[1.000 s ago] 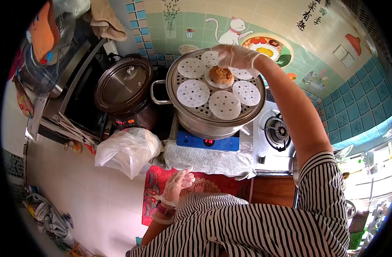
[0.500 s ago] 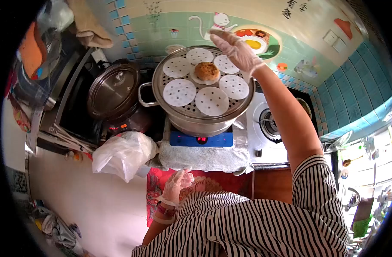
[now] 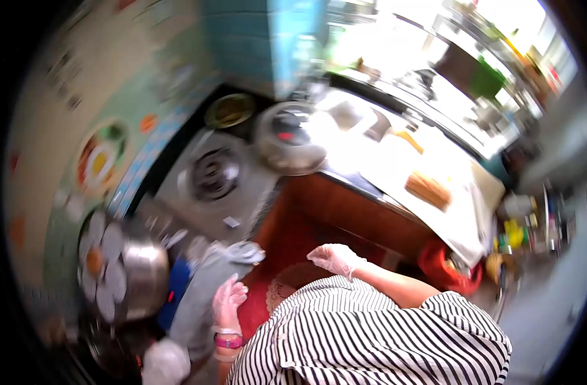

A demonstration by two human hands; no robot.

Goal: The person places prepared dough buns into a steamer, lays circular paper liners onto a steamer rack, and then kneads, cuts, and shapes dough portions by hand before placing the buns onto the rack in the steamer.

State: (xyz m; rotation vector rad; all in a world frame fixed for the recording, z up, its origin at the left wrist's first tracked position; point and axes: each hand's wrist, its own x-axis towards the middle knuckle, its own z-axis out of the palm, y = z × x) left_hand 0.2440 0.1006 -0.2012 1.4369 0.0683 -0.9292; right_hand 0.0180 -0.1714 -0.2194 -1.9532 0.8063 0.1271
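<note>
My left hand [image 3: 228, 303], in a clear glove, is held in front of the body beside the grey towel [image 3: 207, 298] on the stove edge. Its fingers are stretched out and nothing is in them. My right hand [image 3: 337, 259], also gloved, hovers above the red mat [image 3: 306, 240] in front of the brown cabinet, its fingers loosely bent and no object visible in them. At lower left stands the steel steamer pot [image 3: 142, 279], its top covered with round white perforated papers [image 3: 105, 293] and one browned bun [image 3: 94, 261] in the middle.
Beyond the pot is a gas burner [image 3: 214, 173], with a silver round pot or cooker [image 3: 290, 138] to its right. A tan block-shaped item [image 3: 428, 189] lies on the bright, overexposed worktop [image 3: 383, 163]. A white plastic bag [image 3: 167, 364] is at bottom left. A red basket [image 3: 450, 273] stands right.
The view has swung right, toward the worktop and window, and is blurred. My right hand has come down from above the steamer to the front of my body. My left hand stays low, empty.
</note>
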